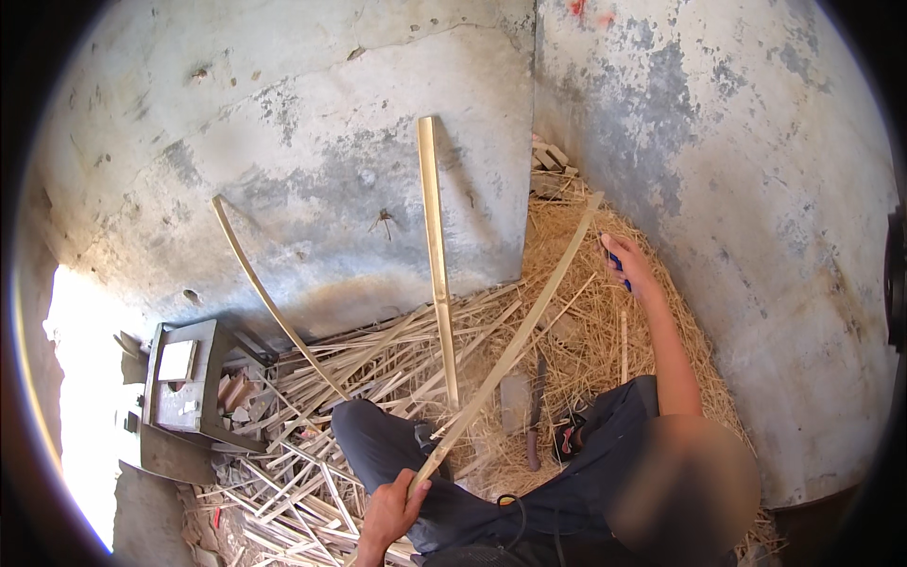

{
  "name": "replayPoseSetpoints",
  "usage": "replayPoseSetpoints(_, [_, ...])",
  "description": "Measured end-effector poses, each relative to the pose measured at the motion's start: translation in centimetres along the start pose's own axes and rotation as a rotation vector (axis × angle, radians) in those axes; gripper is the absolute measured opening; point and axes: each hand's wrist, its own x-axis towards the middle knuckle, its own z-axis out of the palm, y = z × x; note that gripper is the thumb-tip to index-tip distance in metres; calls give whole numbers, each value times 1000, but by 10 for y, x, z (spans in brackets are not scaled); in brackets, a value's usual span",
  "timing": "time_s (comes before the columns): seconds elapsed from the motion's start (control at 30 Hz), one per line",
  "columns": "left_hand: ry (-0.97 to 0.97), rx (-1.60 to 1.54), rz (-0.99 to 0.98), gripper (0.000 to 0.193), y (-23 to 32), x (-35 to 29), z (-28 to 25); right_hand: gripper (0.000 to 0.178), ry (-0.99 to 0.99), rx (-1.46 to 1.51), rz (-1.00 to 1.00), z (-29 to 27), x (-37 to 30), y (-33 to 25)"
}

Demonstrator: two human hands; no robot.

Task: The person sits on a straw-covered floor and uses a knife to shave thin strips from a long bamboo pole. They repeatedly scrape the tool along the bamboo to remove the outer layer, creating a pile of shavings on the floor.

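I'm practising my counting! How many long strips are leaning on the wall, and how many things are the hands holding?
Leaning strips, middle and left: 2
Long strip in the left hand: 1
Blue item in the right hand: 1
Total: 4

No text, label, number or sign can be read here

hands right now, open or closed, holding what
Left hand: closed, holding the long pale strip near its lower end.
Right hand: closed, holding a blue-handled tool.
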Motion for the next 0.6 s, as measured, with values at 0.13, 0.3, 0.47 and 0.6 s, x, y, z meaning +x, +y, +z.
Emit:
replayPoseSetpoints(0.13, [89,81,5,34,-3,1,-9,37,248,-428,-380,17,-10,4])
replayPoseSetpoints(0.3, [184,224,44,35,-11,7,-20,31,385,-481,-441,19,-11,1])
replayPoseSetpoints(0.47, [172,232,72,39,-23,11,-35,23,548,-632,-606,9,-10,15])
replayPoseSetpoints(0.6, [174,216,102,41,-36,10,-36,23,648,-670,-657,-10,-8,24])
